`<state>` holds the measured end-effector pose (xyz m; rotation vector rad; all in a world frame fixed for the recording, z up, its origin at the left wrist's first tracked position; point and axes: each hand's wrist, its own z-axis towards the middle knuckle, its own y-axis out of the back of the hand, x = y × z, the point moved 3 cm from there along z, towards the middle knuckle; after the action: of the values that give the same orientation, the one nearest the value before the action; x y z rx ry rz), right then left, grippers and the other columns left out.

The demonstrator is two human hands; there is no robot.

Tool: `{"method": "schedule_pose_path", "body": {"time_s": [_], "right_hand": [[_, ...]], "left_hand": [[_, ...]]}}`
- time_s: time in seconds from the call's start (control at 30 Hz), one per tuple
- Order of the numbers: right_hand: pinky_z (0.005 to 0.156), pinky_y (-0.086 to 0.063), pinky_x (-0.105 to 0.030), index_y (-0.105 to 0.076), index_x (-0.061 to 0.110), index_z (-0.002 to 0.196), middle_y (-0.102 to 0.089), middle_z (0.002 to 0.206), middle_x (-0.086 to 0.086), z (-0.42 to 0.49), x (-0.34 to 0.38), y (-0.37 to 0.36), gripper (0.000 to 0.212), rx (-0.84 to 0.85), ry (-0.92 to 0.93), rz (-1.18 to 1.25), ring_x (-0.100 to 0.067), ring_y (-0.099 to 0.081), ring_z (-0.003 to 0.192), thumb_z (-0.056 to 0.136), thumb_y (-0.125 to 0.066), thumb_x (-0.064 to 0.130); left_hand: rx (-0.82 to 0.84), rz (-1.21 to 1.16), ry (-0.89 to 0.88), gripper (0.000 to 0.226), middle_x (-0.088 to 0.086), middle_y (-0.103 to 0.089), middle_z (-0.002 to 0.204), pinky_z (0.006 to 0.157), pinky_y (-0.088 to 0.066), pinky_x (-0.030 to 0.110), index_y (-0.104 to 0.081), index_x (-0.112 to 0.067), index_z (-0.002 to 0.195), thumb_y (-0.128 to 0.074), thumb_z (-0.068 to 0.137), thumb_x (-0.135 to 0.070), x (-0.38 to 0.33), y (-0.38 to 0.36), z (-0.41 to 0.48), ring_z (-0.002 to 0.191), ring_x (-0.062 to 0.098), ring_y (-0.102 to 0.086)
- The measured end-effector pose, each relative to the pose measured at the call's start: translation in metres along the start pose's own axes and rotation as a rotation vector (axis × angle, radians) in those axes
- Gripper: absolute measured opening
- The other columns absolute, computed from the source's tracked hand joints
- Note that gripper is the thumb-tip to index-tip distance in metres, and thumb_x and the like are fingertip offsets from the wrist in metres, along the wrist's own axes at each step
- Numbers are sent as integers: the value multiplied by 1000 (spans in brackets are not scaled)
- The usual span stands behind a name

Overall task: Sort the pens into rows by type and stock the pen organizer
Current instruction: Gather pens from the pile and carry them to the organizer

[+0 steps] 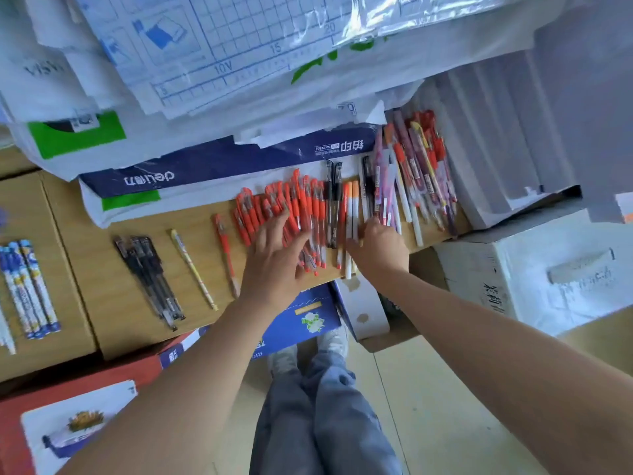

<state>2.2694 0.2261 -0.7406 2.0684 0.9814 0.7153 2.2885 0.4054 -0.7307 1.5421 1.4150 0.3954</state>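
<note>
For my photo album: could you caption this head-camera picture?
Left hand spread on red pens, right hand at white pens, black pens lying apart on the box.

L grip (pixel 274 255) on red pens (pixel 303 204), R grip (pixel 378 246) touching white pens (pixel 349 224).

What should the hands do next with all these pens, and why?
Probably push the red pens into one tidy row: the left hand lies flat on them, and they overlap at mixed angles, while the black pens further left already lie bunched.
</note>
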Motion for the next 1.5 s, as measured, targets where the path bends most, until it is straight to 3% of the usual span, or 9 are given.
{"method": "schedule_pose_path", "body": {"time_s": [0.17,0.33,0.5,0.7,0.83,0.97,1.1,1.33,1.5], "right_hand": [[54,-38,-27,-50,5,93,-49,76,-5,5,3,-5,31,19,1,5,-21,-50,69,90,-59,35],[40,-25,-21,-37,13,59,-40,60,0,10,5,-7,40,53,11,34,-10,-38,49,90,-60,25],[44,-25,-23,-41,14,67,-41,60,1,13,-3,-1,32,82,110,170,-13,-40,52,89,-59,27],[48,-34,-19,-44,13,69,-48,59,1,3,-7,14,27,129,322,351,-13,-44,51,89,-60,20],[49,-36,-9,-49,16,75,-54,62,4,-3,-3,24,21,207,484,317,-6,-46,51,90,-64,22],[50,-44,-22,-64,12,85,-58,57,6,10,-23,40,28,62,396,402,-8,-54,50,92,-57,39],[52,-50,-29,-62,12,110,-66,70,-5,35,-56,57,21,-272,100,266,-19,-60,58,96,-52,24],[55,-49,-31,-59,2,97,-56,74,-6,56,-55,38,21,-211,29,64,-25,-57,65,94,-57,23],[46,-37,-17,-58,14,84,-52,58,5,50,-54,46,11,-202,148,316,-5,-46,46,90,-61,22]], "left_hand": [[-97,-12,3,60,9,-26,151,114,-23,45,-47,-25,137,-65,81,-14,-1,1,3,139,32,-22],[-112,-20,25,50,7,-33,142,110,-29,41,-52,-25,131,-63,83,-17,-2,7,9,132,28,-28],[-130,-67,24,34,4,-43,125,101,-39,35,-61,-21,121,-61,87,-15,-4,13,17,120,23,-39],[29,-670,124,28,-4,-64,108,87,-47,28,-62,-15,116,-47,99,-32,-38,19,35,99,12,-59],[100,-840,293,27,0,-55,74,61,-43,31,-58,-14,83,-48,98,-35,-62,18,52,69,17,-53],[27,-919,360,27,-5,-56,78,71,-44,34,-55,-8,100,-36,103,-26,-69,21,62,74,17,-54],[62,-1010,389,23,5,-64,75,64,-50,31,-50,-5,103,-34,104,-22,-69,17,66,70,23,-61],[91,-1046,396,26,14,-62,83,57,-50,24,-50,2,109,-35,104,-19,-66,7,70,73,26,-61],[78,-1037,372,22,10,-63,82,67,-52,33,-53,-7,101,-38,103,-22,-68,10,70,69,23,-61]]}}
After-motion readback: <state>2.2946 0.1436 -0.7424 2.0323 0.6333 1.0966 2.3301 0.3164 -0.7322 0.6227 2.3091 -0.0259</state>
